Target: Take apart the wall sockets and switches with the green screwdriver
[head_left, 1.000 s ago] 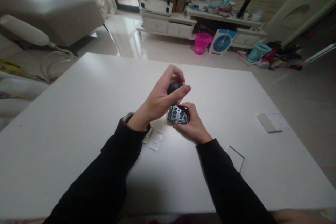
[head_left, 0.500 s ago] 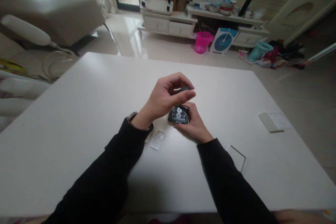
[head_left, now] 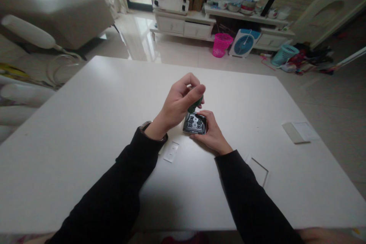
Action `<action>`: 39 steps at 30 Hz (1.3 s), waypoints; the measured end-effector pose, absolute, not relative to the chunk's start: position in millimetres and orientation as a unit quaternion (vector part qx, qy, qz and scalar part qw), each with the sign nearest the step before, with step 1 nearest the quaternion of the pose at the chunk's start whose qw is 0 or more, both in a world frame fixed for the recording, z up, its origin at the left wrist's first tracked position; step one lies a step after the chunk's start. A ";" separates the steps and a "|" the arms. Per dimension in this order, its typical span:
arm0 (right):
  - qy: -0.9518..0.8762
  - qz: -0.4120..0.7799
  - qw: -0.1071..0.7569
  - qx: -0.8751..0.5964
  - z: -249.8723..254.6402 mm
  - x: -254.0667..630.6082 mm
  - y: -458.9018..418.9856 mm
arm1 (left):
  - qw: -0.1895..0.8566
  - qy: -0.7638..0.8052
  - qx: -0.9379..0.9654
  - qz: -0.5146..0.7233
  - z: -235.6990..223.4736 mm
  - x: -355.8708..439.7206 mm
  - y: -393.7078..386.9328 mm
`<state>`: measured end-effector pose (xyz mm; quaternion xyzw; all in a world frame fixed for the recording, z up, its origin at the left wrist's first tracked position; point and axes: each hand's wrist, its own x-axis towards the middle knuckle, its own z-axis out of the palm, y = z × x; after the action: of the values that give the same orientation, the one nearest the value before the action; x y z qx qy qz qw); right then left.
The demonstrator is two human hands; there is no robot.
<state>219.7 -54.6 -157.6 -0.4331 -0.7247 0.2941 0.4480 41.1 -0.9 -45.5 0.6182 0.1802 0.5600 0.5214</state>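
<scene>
Nearest us, the right sleeve (head_left: 243,183) partly covers a thin frame (head_left: 260,164) on the white table (head_left: 71,122); a small white plate (head_left: 171,152) lies just beside the left cuff. Next out, the black-faced unit (head_left: 195,126) sits near mid-table, recessed side up, right hand (head_left: 213,131) gripping its right side between thumb and fingers. Just beyond, left hand (head_left: 178,103) is curled round a green handle (head_left: 195,105) over the unit's far edge — tip hidden, so we can't tell if it touches. To do this well, we'd brace the unit firmly, line the handle up square and press lightly — slipping toward the right fingers looks like the main risk. Far back, a pink basket (head_left: 221,45) and blue fan (head_left: 245,43) stand on the floor.
</scene>
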 end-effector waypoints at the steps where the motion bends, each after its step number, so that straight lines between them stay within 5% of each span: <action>1: -0.725 0.293 0.447 -0.435 -157.8 219.8 -54.7 | 0.515 0.190 0.620 0.561 -43.9 40.2 -0.6; 39: -0.731 0.288 0.446 -0.429 -156.9 217.7 -56.8 | 0.483 0.226 0.602 0.594 -32.6 42.6 -9.8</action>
<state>217.7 -56.8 -156.9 -0.4287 -0.7312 0.2878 0.4458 42.6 -9.8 -32.6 0.6021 0.2259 0.5942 0.4830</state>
